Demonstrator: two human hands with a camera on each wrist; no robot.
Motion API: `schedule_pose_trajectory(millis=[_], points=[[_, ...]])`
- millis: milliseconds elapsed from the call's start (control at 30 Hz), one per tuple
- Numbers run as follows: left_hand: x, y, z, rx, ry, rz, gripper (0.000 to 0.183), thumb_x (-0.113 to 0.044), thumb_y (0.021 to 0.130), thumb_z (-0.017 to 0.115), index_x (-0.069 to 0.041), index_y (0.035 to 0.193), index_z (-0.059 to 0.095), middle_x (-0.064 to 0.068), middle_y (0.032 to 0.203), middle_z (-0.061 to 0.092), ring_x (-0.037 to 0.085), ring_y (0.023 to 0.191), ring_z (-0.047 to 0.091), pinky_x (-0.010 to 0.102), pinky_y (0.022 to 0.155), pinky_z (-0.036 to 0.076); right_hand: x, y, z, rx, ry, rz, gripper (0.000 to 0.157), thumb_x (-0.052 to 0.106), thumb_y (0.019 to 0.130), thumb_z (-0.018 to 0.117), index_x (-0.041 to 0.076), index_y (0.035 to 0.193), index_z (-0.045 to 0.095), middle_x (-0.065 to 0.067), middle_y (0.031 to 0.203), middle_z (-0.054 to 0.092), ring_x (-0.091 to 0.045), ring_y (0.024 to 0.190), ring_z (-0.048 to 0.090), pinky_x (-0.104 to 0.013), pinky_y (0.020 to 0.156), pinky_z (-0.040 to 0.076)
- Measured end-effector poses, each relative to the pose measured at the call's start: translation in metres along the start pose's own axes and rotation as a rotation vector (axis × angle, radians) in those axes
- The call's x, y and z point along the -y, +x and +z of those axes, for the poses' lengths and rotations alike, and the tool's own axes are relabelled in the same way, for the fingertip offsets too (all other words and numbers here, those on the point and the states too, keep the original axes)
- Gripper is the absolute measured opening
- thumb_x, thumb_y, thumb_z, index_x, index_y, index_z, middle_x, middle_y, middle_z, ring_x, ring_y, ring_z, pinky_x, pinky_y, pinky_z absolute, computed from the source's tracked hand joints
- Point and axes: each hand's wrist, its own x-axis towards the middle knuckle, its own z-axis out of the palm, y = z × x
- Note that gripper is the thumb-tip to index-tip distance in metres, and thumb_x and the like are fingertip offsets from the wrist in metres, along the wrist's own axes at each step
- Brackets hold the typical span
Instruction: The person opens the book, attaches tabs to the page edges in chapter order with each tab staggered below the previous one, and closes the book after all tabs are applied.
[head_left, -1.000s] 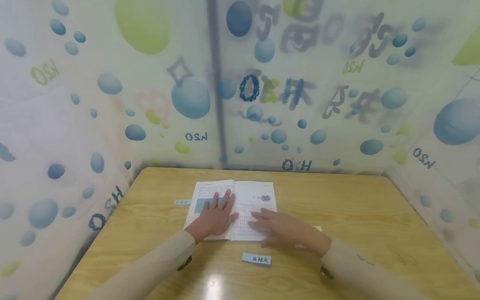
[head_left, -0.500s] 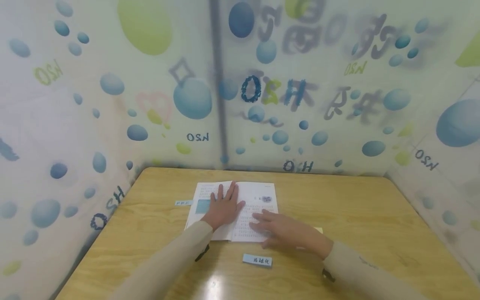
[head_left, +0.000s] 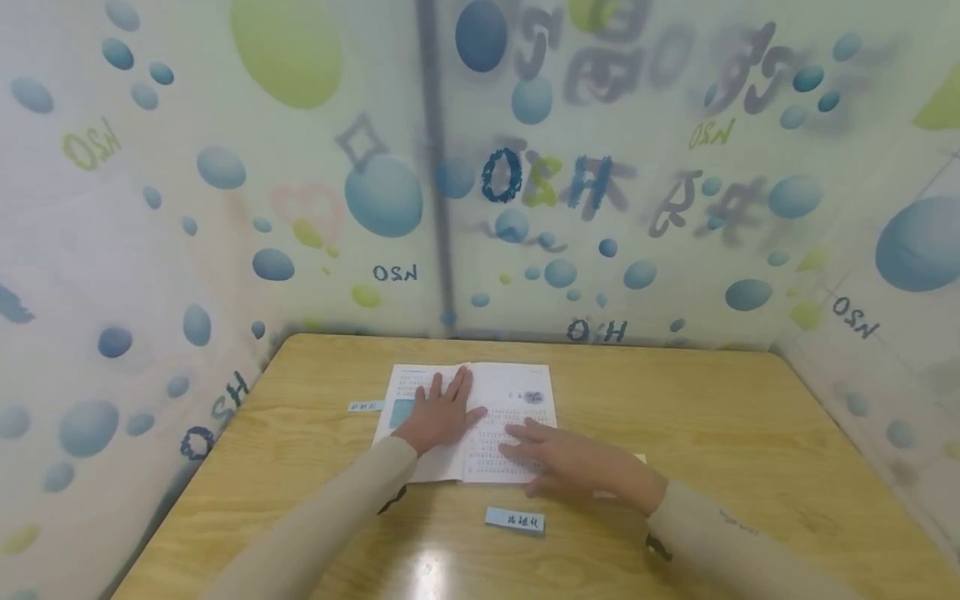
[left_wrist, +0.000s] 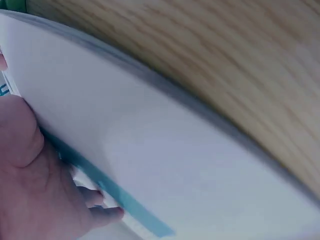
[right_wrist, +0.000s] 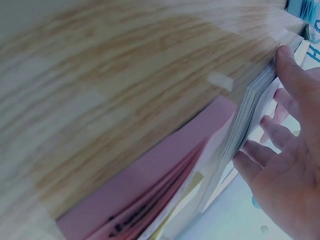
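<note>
An open book [head_left: 517, 379] with printed text lies on the wooden table, a blue picture block [head_left: 402, 412] on its left page. My left hand [head_left: 442, 415] rests on that page beside the spine, fingers spread and thumb pointing across the fold. In the left wrist view, the page [left_wrist: 150, 125] bulges upward next to the palm. My right hand [head_left: 566, 458] lies over the lower right page, fingers extended and slightly bent. Seen from the right wrist, its fingertips are at the book's page edges [right_wrist: 245, 112]. Neither hand grips anything.
A pale blue handwritten slip [head_left: 514, 521] lies in front of the book; another blue slip [head_left: 365, 407] sits at its left edge. Pink slips [right_wrist: 150, 175] with a yellow one [right_wrist: 187, 192] lie right of the book, mostly hidden under my right wrist in the head view. Patterned walls [head_left: 637, 250] surround the table.
My left hand has slid up and right across the left page to the spine, then eased slightly back left. The right hand has stayed nearly still.
</note>
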Motion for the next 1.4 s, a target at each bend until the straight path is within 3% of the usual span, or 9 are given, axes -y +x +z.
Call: schedule_pose_trajectory(millis=[267,533,867,1267,1400], points=[[0.001,-0.015,0.003,0.000,0.094,0.054,0.082,-0.060,0.106,0.031,-0.003,0.162,0.015,0.012,0.168,0.012,0.045,0.148,0.018,0.064,0.113,0.025,0.002,-0.001,-0.002,0.002,0.000,0.002,0.064,0.034,0.098,0.067,0.015,0.155,0.044,-0.011,0.163,0.029,-0.038,0.148,0.024,-0.051,0.116,0.027],[-0.004,-0.033,0.006,0.002,0.146,0.150,0.080,-0.058,0.107,0.032,-0.001,0.161,0.017,0.016,0.167,0.011,0.047,0.147,0.019,0.063,0.112,0.028,0.000,0.000,-0.001,0.014,0.002,0.004,0.063,0.035,0.099,0.065,0.017,0.155,0.044,-0.009,0.163,0.029,-0.036,0.149,0.024,-0.050,0.116,0.026],[0.004,-0.051,0.008,0.023,0.129,0.259,0.079,-0.055,0.108,0.033,0.001,0.161,0.017,0.017,0.167,0.012,0.047,0.148,0.016,0.062,0.113,0.027,-0.001,-0.001,0.001,0.015,0.023,-0.006,0.063,0.037,0.101,0.062,0.016,0.157,0.042,-0.009,0.164,0.027,-0.037,0.149,0.021,-0.051,0.117,0.024],[0.013,-0.061,0.003,0.096,0.150,0.269,0.077,-0.057,0.106,0.037,-0.009,0.163,0.018,0.007,0.169,0.011,0.041,0.150,0.016,0.058,0.113,0.030,-0.004,0.000,0.003,-0.008,0.011,-0.040,0.063,0.037,0.101,0.062,0.014,0.156,0.043,-0.012,0.163,0.027,-0.039,0.148,0.023,-0.051,0.117,0.023],[0.012,-0.062,0.002,0.073,0.132,0.268,0.074,-0.054,0.107,0.037,-0.009,0.163,0.020,0.007,0.169,0.012,0.042,0.149,0.019,0.060,0.112,0.032,-0.006,-0.001,0.004,-0.007,0.021,-0.034,0.063,0.038,0.101,0.061,0.016,0.157,0.041,-0.010,0.164,0.026,-0.038,0.149,0.021,-0.051,0.117,0.022]])
